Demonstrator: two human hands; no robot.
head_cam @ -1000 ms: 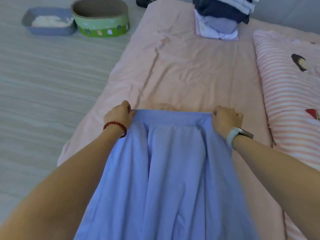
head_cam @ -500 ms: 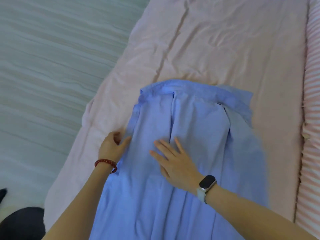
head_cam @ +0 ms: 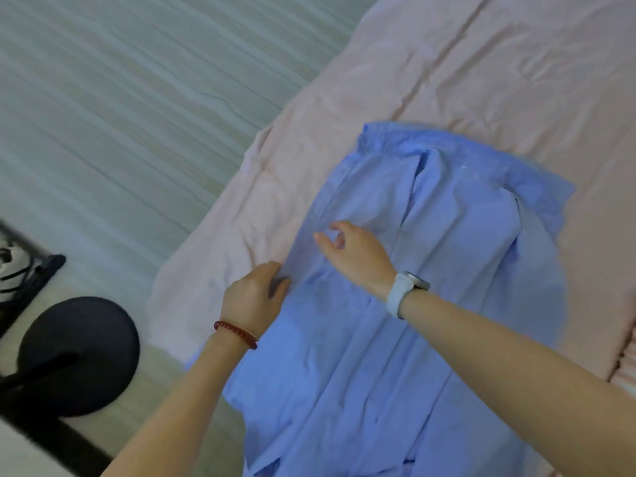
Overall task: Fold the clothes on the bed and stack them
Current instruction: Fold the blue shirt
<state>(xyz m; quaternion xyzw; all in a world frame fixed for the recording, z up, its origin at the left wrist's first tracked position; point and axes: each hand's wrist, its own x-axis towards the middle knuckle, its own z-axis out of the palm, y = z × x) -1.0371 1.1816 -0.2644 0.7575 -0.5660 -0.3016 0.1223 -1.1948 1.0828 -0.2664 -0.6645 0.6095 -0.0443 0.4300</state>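
A light blue shirt (head_cam: 430, 270) lies spread on the pink bed sheet (head_cam: 464, 80), collar end far from me, its lower part hanging over the bed's near edge. My left hand (head_cam: 253, 297), with a red bead bracelet, grips the shirt's left edge with curled fingers. My right hand (head_cam: 354, 253), with a white watch on the wrist, hovers over the left half of the shirt with fingers loosely spread; whether it touches the cloth is unclear.
Grey wood-grain floor (head_cam: 120, 115) lies left of the bed. A black round base with a stem (head_cam: 75, 356) stands on the floor at the lower left. A striped pink pillow edge (head_cam: 626, 366) shows at the right.
Both hands let go of the collar and moved down to the shirt's left side. My right hand has shifted left and lifted off the cloth. The view tilted down and left.
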